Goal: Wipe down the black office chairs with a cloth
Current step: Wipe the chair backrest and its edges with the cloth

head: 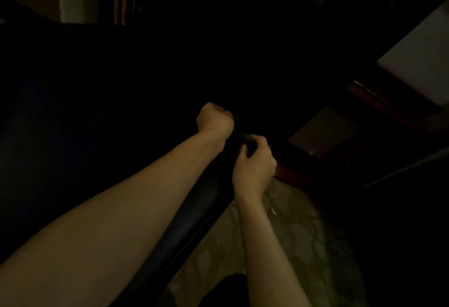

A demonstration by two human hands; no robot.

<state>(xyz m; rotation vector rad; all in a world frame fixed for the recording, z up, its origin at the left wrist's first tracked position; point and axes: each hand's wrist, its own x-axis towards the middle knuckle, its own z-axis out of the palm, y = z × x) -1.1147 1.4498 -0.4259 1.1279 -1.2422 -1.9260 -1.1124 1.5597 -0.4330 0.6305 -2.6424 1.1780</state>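
We can barely make out the cloth [243,134]: a dark bunch at the centre of the frame, caught between our two hands and nearly lost against the black behind it. Our left hand [213,118] is clenched in a fist just up and left of it, knuckles turned away, and seems to grip the cloth's upper end, though the dimness hides the contact itself. Our right hand [254,160] sits just below and right, fingers curled round the cloth's lower end. Both hands are close together, almost touching. Beneath them the black chair [97,112] fills the left and middle of the frame, its rounded edge [189,224] running from lower centre up toward the hands. A patterned carpet [279,233] shows at lower right. Dark reddish wooden furniture [379,102] crosses the right side, with a pale surface [422,58] at upper right.
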